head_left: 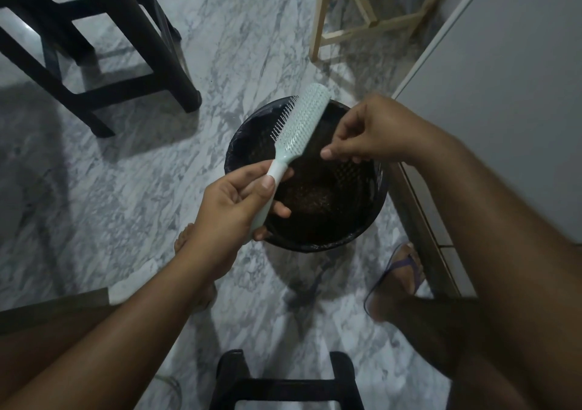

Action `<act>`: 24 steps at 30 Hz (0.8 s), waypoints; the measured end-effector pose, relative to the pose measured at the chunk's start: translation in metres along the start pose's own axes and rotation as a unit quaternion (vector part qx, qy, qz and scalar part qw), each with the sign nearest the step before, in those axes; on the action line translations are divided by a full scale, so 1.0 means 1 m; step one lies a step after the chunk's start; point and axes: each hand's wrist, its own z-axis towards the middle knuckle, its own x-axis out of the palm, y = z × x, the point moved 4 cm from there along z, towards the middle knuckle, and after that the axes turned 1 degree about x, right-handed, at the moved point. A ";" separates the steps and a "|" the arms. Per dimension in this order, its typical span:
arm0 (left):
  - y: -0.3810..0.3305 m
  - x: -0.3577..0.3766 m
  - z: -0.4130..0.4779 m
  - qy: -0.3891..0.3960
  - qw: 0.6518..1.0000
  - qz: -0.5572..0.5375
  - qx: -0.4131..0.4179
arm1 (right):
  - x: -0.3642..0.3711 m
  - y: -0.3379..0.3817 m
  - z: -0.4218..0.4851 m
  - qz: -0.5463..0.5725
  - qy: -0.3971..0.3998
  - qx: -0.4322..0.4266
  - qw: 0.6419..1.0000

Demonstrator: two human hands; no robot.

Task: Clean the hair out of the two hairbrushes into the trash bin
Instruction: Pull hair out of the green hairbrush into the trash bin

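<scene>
Now, you held the pale mint hairbrush (299, 126) up over the trash bin (318, 246), tilted so that its head pointed away from you and up to the right. Bristles showed along its left edge and across the face turned toward you. Your left hand (239, 208) gripped the white handle, thumb laid on top and fingers wrapped underneath, so the handle's lower end was hidden in your palm. Your right hand (365, 135) hovered just beside the lower part of the brush head, above the bin's opening. Its fingers were curled in and the thumb reached toward the brush, near it but not plainly touching. Whether any hair was pinched there was too dim and too fine to tell.

The bin was round and black, lined with a black bag, with a lattice wall inside and brownish matter at the bottom. It stood on a grey-veined marble floor (126, 189), close against a white panel (504, 94) on your right; door or cabinet, I cannot tell. Your right foot, in a purple sandal (400, 277), was near the bin's rim, and your bare left foot (185, 239) showed partly behind your left forearm. A dark stool (94, 63) stood well apart to the upper left, a pale wooden frame (346, 31) beyond the bin, and a black stool (283, 384) at the bottom edge, nearest you
</scene>
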 end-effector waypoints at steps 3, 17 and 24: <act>-0.002 0.000 0.000 0.000 1.000 -0.002 -0.001 | -0.004 -0.001 0.000 0.079 -0.065 -0.010 0.995; 0.003 -0.010 0.003 -0.063 0.998 0.003 -0.016 | -0.033 0.023 -0.005 0.341 -0.157 -0.070 0.924; -0.001 -0.008 0.004 -0.046 0.999 -0.006 -0.012 | 0.021 0.010 -0.006 0.059 0.040 0.049 0.996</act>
